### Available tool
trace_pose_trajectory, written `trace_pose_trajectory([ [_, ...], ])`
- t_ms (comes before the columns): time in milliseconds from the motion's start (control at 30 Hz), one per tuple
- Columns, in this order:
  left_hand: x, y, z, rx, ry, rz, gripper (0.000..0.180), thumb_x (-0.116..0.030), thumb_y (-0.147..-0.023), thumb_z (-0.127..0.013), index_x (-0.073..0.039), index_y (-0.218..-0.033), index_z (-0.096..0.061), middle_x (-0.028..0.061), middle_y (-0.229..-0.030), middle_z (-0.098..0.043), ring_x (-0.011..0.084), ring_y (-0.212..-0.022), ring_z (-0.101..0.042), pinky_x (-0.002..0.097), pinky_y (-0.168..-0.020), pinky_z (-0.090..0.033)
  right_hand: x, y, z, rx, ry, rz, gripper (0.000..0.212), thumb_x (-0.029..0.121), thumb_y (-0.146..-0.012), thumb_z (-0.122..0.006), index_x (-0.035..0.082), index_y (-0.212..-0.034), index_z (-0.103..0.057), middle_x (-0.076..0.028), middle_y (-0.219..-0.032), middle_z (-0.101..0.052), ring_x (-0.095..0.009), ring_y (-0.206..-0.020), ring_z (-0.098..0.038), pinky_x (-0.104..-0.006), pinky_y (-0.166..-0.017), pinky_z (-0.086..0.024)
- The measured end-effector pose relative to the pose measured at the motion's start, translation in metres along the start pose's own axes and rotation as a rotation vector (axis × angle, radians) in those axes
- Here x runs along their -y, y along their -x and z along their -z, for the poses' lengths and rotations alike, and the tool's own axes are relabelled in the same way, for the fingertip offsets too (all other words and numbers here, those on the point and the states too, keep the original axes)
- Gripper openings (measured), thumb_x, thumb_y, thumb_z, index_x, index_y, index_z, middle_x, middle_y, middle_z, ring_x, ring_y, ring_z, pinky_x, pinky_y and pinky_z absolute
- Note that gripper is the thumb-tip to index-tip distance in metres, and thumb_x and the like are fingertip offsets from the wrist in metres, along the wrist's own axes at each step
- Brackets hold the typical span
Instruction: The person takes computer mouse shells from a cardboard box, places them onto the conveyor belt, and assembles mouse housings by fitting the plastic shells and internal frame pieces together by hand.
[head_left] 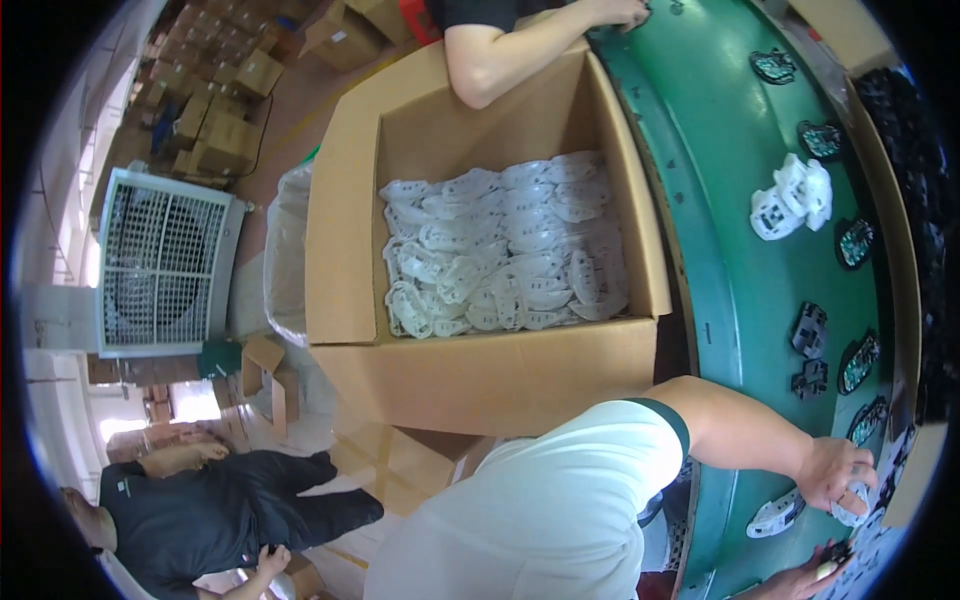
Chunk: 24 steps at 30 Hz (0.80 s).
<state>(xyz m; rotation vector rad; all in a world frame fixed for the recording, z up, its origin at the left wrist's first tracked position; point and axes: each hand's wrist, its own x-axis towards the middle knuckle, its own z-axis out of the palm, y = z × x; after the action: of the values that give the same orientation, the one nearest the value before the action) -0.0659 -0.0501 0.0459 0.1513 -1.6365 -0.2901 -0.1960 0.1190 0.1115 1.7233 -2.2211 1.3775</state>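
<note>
My left hand (838, 474) is closed around a white plastic shell (852, 503) at the right side of the green work surface. Just below it, near the lower edge, my right hand (800, 580) has its fingers on a small black part (836, 553), partly cut off from view. Another white shell (774, 514) lies on the green surface beside my left hand. Dark housings with green circuit boards, such as this one (859, 362), line the far side. Two black moulded parts (809, 330) rest a little above my forearm.
A large open carton (480, 385) full of white shells (500, 250) stands beside my arm. More white shells (790, 196) are piled on the green surface (740, 300). A co-worker's arm (525, 55) reaches across the top. Another person (220, 510) stands lower left, below an air cooler (165, 265).
</note>
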Motion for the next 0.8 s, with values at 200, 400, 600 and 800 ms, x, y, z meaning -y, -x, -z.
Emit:
trace_pose_trajectory([
  [200, -0.008, 0.01, 0.011, 0.152, 0.022, 0.145, 0.045, -0.03, -0.072, -0.08, -0.015, -0.114, -0.069, 0.0113, -0.102, -0.061, 0.0302, -0.079, -0.063, 0.0423, -0.054, -0.053, -0.013, -0.027, -0.061, -0.131, 0.129, 0.321, 0.045, 0.022, -0.112, -0.053, -0.001, -0.15, -0.053, -0.02, -0.149, -0.057, -0.03, -0.134, -0.056, -0.0383, -0.111, -0.044],
  [400, -0.015, 0.013, 0.019, 0.229, 0.038, 0.153, 0.063, -0.017, -0.065, -0.081, -0.003, -0.124, -0.065, 0.0135, -0.115, -0.063, 0.0309, -0.084, -0.065, 0.0431, -0.057, -0.055, -0.022, -0.011, -0.046, 0.065, 0.001, 0.212, 0.062, 0.025, -0.106, -0.063, 0.003, -0.16, -0.041, -0.016, -0.161, -0.042, -0.028, -0.131, -0.055, -0.0347, -0.097, -0.05],
  [600, -0.027, 0.002, 0.034, 0.213, 0.043, 0.222, 0.059, -0.017, -0.073, -0.084, -0.009, -0.129, -0.066, 0.0191, -0.124, -0.061, 0.0381, -0.104, -0.07, 0.0426, -0.072, -0.063, -0.017, 0.003, -0.057, -0.149, 0.005, 0.237, 0.063, 0.026, -0.104, -0.065, -0.002, -0.156, -0.044, -0.017, -0.155, -0.051, -0.028, -0.132, -0.056, -0.037, -0.104, -0.047],
  [800, -0.026, 0.004, 0.023, 0.255, 0.105, 0.257, 0.064, -0.02, -0.074, -0.088, -0.015, -0.135, -0.07, 0.0168, -0.12, -0.067, 0.0352, -0.097, -0.074, 0.0398, -0.074, -0.063, -0.011, 0.008, -0.043, -0.176, -0.047, 0.104, 0.073, 0.045, -0.097, -0.067, -0.008, -0.146, -0.053, -0.023, -0.143, -0.061, -0.037, -0.132, -0.059, -0.0463, -0.111, -0.047],
])
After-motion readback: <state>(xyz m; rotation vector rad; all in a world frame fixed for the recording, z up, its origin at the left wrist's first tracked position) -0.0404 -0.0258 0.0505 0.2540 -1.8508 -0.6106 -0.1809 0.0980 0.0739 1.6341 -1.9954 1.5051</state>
